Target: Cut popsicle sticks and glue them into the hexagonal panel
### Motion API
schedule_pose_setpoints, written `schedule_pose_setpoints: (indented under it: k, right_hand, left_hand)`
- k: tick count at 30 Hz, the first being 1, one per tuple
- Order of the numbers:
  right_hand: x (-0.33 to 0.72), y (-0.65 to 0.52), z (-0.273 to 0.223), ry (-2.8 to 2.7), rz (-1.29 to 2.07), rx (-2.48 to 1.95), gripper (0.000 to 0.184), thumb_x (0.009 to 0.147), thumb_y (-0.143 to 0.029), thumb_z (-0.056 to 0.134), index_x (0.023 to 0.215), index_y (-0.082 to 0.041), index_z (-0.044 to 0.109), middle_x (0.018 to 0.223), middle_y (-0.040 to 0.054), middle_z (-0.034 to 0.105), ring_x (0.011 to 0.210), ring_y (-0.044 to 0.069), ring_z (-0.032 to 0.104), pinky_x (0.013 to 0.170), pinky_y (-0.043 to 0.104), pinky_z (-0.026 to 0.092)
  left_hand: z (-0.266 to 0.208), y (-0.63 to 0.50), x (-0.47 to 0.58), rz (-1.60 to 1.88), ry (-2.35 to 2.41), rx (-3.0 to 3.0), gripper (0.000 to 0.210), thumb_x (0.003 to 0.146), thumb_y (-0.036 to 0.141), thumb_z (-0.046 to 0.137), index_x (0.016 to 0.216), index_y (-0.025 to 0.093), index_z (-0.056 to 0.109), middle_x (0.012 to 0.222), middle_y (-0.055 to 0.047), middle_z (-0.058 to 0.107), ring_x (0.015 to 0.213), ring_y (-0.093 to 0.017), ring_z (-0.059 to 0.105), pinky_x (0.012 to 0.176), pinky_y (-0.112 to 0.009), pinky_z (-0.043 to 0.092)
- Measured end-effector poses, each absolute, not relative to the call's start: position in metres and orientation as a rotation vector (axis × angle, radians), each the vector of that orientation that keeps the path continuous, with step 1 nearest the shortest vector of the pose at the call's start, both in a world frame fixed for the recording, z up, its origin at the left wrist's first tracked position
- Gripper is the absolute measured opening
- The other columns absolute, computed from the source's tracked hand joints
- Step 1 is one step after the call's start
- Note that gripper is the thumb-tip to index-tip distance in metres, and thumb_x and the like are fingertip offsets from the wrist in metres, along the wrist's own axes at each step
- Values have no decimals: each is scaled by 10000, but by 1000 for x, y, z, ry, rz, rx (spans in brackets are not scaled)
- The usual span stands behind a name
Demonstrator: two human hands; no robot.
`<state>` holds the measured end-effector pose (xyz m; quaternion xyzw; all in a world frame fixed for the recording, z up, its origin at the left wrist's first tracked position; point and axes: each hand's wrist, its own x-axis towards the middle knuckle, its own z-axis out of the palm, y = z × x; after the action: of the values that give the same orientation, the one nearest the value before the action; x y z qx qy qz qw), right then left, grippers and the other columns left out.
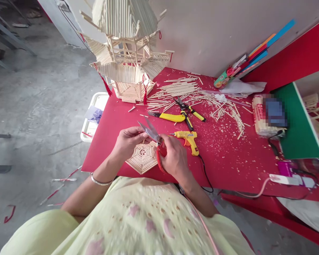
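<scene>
My right hand (174, 156) grips the red handles of a pair of scissors (153, 134), whose blades stand apart and point up and to the left. Close to those blades, my left hand (127, 141) is closed in a pinch; what its fingertips hold is too small to make out. Under both hands lies a hexagonal panel of thin wooden sticks (142, 163), laid in rings around a small star-like centre and partly covered by my hands. A yellow glue gun (187, 137) rests just right of my right hand, with its black cord running toward the front edge.
Behind stands a tiered stick pagoda (127, 71) with red tassels. A yellow-handled saw (170, 117), pliers (187, 110) and loose sticks (179, 88) lie on the red table (215, 159). At right are a stick bundle (263, 117) and a power strip (287, 179).
</scene>
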<state>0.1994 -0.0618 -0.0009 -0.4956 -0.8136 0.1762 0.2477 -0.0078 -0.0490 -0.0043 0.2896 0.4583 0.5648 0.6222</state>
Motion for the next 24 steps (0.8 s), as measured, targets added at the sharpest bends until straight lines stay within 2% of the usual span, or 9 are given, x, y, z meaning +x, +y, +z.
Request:
schedule_pose_setpoints:
  k: [5,9,14,19,24]
  right_hand:
    - [194,-63,0,-2294,428,-1380,468,999,-342,600,1446,-213,547,1166,125,694,1092,298,640,885,390,533]
    - [193,-62,-1,-2272,508,-1361,451,1006,-337,607,1440,-230,549,1196,109,707,1109,286,652,924,383,529]
    - [192,-62,-4,-2243,606,-1372,439,1002,-342,617,1425,-236,559,1141,91,726,1052,265,674,902,355,528]
    - [193,-61,-6,-2256,630,-1378,439,999,-347,605,1422,-234,573,1206,106,736,1070,266,689,903,348,531]
    - [195,-60,-6,-2258,722,-1352,440,981,-321,619,1407,-218,592,1115,80,749,991,245,696,864,334,526]
  left_hand:
    - [-5,-48,-5,1351,998,685,274,652,322,997,785,148,832,700,-59,771,602,-132,703,625,-245,595]
    - [-3,-49,-6,1357,999,666,259,651,312,996,782,155,838,695,-55,769,608,-133,706,631,-245,600]
    - [-3,-50,-5,1359,1008,648,291,627,325,1007,783,149,837,700,-62,769,608,-136,703,634,-254,602]
    - [-1,-49,-7,1321,1109,655,347,573,354,1025,761,138,829,666,-61,752,585,-140,693,603,-247,589]
    - [1,-49,-17,1256,1196,822,353,613,389,1004,757,125,818,617,-53,716,566,-132,665,563,-223,552]
